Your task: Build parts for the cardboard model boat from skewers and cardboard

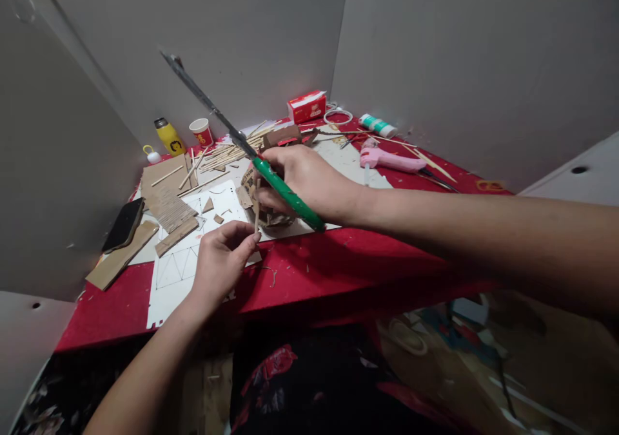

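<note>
My right hand [309,180] is closed around the green-handled scissors [290,193], whose long metal blades point up and left, away from the table. Between thumb and fingertips, my left hand [222,258] pinches the lower end of a thin wooden stick [256,212] held upright. The fingers of my right hand are close to the stick's upper part; whether they touch it I cannot tell. Behind and below the right hand is a rough cardboard piece [247,187], partly hidden by the hand. A white sheet with pencilled triangles [169,270] lies under the left hand.
Cardboard scraps [169,206] and a black phone [123,223] lie at left. Several wooden sticks [232,154] are heaped behind. Farther back stand a yellow bottle [169,137], a paper cup [201,132] and a red tissue box [307,106]. A pink glue gun [391,160] rests at right.
</note>
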A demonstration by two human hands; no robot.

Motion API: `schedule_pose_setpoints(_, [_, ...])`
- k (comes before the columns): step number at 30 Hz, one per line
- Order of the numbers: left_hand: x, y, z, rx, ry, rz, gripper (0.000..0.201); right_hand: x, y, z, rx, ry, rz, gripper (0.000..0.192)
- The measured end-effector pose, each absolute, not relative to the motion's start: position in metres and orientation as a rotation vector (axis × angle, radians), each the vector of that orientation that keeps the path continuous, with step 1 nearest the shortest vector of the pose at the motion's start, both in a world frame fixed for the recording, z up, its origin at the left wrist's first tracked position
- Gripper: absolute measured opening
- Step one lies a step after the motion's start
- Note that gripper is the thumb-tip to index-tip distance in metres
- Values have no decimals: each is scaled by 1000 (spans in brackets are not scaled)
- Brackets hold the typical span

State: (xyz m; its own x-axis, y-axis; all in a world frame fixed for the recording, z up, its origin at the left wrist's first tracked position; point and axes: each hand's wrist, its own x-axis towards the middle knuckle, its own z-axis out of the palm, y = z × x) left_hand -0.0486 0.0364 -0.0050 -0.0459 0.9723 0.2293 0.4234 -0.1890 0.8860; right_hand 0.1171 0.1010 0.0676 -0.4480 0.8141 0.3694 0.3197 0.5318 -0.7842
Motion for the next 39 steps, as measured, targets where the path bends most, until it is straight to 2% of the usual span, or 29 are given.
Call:
schedule_pose_setpoints(5, [-52,37,-7,1637,1484,1213,8,130,93,75,-970,-1914,754,12])
schedule_pose_setpoints(9, [-58,32,-4,1637,1525,1177,16,150,86,75,-986,-1793,795,6])
schedule_pose_setpoints(18, [-83,14,26,1540,1515,1158,15,199,74,50,-1068,-1681,856,18])
schedule_pose_setpoints(22, [-71,9,37,1540,1482,1090,18,198,63,34,-1011,-1717,1016,24])
schedule_pose_setpoints(26, [-51,6,34,1514,1401,1003,18,184,50,19,-866,-1614,1311,18])
schedule_pose_setpoints(29, [-46,7,28,1425,1301,954,16,177,45,11,-836,-1477,1417,13])
schedule_pose_setpoints(39, [-20,-2,5,1094,1080,1386,11,154,39,-5,-800,-1149,1463,19])
